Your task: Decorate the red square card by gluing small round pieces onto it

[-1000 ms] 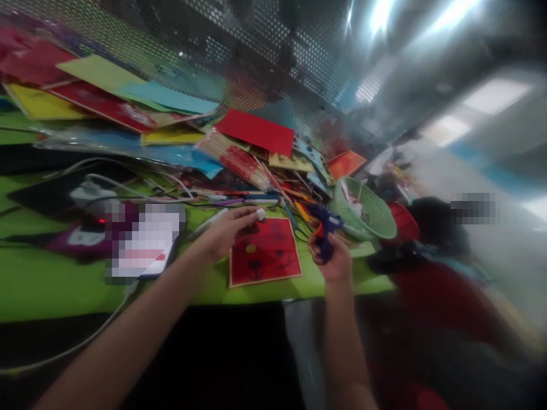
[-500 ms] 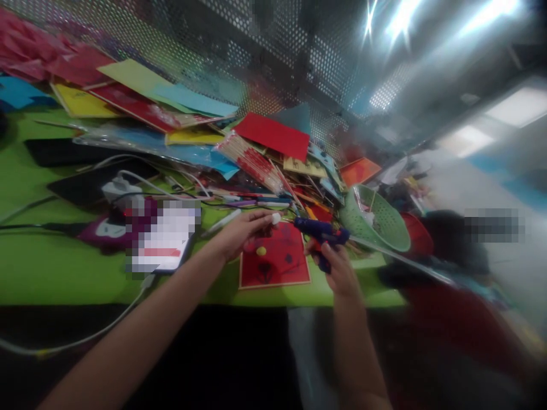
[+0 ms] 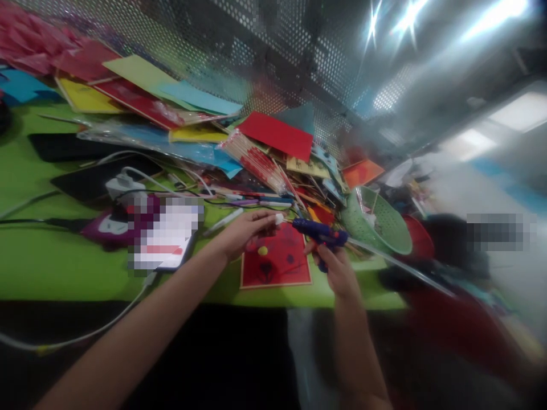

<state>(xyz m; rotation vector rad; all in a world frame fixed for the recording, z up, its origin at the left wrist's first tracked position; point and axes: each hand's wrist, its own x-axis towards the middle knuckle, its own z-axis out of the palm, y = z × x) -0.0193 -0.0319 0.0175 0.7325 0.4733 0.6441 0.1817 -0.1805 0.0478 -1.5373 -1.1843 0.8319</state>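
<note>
Reaches in from the lower edge, both forearms (image 3: 141,330) cut off there. Grips the glue gun (image 3: 321,232) in the right hand (image 3: 337,266), fingers clamped round the handle, wrist raised, nozzle pointing left; hard to make out the trigger. Pinches a white piece (image 3: 279,218) between the fingertips of the left hand (image 3: 244,232), back of the hand up, right at the nozzle; cannot tell whether touching. Between the hands, flat on the green table (image 3: 205,287), see the red card (image 3: 284,272), partly hidden by fingers, its dark shapes blurred. To the left, see a phone (image 3: 164,239), screen pixelated. Farther off, see a basket (image 3: 391,242) at right and piled paper (image 3: 276,134) behind.
</note>
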